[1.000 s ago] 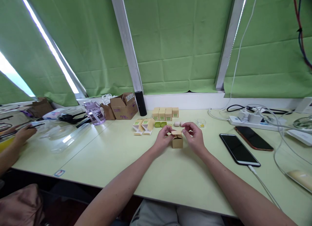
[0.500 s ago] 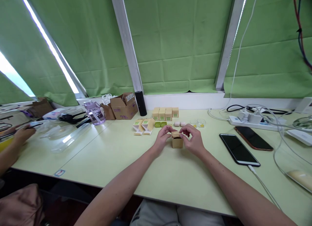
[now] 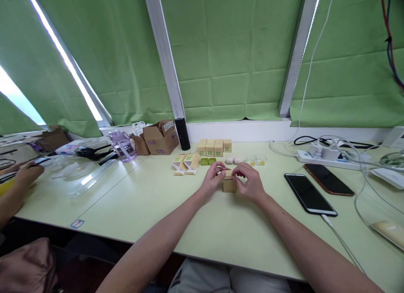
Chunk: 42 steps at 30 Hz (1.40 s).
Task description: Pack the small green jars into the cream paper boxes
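A small brown cardboard box stands on the table in front of me, its lid nearly down with a dark slit along the front edge. My left hand grips its left side, fingers at the lid. From the right, my right hand pinches the box's lid edge and side. Just beyond lie two green square pieces, two pale pink pieces and clear round pieces with yellow centres. To the left are two flattened, partly folded cartons. Several closed small boxes stand in a row behind.
Two phones lie at right, near a power strip with tangled cables. A black cylinder, an open cardboard carton and a purple bottle stand at the back left. Another person's hand is at far left.
The small box's lid has gone down, narrowing the front gap to a thin slit. Both my hands stay at the box with slight finger shifts.
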Tool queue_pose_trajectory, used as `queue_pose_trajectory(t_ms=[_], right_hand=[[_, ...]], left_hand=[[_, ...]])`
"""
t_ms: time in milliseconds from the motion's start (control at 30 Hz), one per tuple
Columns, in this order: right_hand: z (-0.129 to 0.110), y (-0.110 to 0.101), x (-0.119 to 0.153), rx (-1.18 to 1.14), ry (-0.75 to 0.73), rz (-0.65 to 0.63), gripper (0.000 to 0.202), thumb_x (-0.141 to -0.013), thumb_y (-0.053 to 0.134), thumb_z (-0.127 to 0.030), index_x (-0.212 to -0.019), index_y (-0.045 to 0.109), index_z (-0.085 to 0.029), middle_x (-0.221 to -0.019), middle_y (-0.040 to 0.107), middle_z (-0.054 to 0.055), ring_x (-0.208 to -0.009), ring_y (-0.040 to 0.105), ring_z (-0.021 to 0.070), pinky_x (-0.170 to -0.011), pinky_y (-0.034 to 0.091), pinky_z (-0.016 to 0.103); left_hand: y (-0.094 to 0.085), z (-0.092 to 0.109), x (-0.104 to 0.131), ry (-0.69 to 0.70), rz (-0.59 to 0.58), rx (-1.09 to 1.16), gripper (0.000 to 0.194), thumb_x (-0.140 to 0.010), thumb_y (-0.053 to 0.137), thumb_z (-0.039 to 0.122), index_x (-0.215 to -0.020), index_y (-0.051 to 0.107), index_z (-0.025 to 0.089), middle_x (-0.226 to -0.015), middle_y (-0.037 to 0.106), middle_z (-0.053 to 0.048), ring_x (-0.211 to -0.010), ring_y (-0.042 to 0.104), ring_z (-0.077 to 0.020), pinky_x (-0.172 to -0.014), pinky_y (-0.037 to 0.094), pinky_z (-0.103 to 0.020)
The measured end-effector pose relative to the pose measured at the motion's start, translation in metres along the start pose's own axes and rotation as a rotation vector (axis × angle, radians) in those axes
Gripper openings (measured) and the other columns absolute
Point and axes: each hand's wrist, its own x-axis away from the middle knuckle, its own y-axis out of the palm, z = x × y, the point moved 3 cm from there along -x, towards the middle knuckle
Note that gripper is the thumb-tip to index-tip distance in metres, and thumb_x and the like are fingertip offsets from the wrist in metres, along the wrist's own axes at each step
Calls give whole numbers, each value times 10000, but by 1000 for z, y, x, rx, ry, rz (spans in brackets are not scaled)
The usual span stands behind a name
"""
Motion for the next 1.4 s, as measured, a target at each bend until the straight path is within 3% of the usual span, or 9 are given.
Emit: queue_pose_trajectory(t_ms=[500, 967, 1400], right_hand=[[6, 3, 3, 22, -20, -37, 151, -803, 598, -99, -775, 539, -235, -712, 547, 2, -676, 483, 175, -611, 384, 306], [5, 4, 5, 14, -24, -48, 158, -786, 593, -121, -735, 499, -238, -680, 512, -7, -646, 464, 168, -601, 357, 304], [4, 3, 4, 71, -56, -121, 191, -732, 574, -91, -710, 456, -240, -677, 485, -15, -647, 440, 161, -604, 333, 303]], left_hand=[[-1, 0, 1, 3, 2, -73, 403, -835, 762, 432, -1104, 541, 228, -1165, 713, -109, -1236, 621, -294, -965, 450, -378], [-1, -3, 0, 0, -3, -124, 350, -833, 711, 340, -1115, 532, 233, -1168, 696, -79, -1160, 628, -246, -947, 417, -355], [2, -5, 0, -3, -31, -140, 364, -787, 672, 293, -1105, 504, 237, -1012, 686, -26, -954, 629, -192, -859, 385, -331]])
